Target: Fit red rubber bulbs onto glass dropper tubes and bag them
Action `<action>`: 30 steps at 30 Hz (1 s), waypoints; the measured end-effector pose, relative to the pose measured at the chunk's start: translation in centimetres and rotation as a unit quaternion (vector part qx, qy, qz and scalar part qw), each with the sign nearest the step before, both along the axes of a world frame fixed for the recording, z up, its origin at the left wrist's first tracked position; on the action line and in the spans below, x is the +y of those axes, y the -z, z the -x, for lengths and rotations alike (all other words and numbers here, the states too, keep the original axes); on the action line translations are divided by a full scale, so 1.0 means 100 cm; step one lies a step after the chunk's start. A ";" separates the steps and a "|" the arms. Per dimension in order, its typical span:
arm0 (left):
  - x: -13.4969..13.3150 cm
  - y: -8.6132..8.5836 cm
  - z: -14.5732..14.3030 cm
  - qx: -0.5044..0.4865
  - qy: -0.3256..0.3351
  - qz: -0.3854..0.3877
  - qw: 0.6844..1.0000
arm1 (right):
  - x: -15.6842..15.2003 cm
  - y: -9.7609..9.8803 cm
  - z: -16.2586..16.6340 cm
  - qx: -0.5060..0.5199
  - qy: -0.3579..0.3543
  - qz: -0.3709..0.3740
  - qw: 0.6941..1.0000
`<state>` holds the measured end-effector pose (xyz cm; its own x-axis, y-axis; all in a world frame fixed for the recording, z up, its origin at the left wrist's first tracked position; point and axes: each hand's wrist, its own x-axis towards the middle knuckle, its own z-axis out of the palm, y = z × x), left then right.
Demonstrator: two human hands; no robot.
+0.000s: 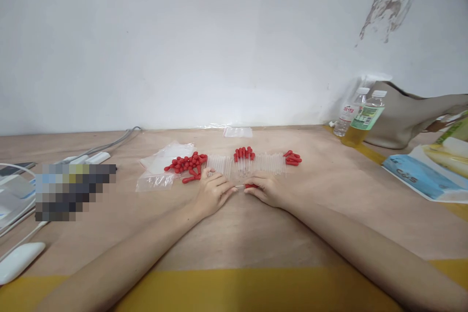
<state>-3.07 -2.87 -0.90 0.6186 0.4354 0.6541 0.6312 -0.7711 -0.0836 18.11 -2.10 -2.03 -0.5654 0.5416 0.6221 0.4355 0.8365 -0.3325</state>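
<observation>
My left hand [214, 191] pinches a thin clear dropper tube [240, 186] between thumb and fingers. Facing it, my right hand [269, 191] is closed on a red rubber bulb [250, 186] at the tube's right end; whether the tube sits inside the bulb I cannot tell. Just beyond my hands lie droppers with red bulbs fitted [243, 155], side by side. Rows of bare clear tubes flank them, one on the left [220, 165] and one on the right [271, 162]. Loose red bulbs form a larger pile [186, 162] at left and a smaller pile [293, 158] at right.
Clear plastic bags [155, 183] lie under and beside the left pile. A small bag [237, 132] rests by the wall. Two bottles [361, 124], a grey bag [393, 117] and a blue packet [420, 175] stand right. Cables [109, 145] and a white mouse [22, 261] are left.
</observation>
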 end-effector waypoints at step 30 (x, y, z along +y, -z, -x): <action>-0.004 -0.003 0.011 -0.052 -0.135 0.132 0.981 | 0.132 -0.032 0.017 0.081 0.398 0.241 0.881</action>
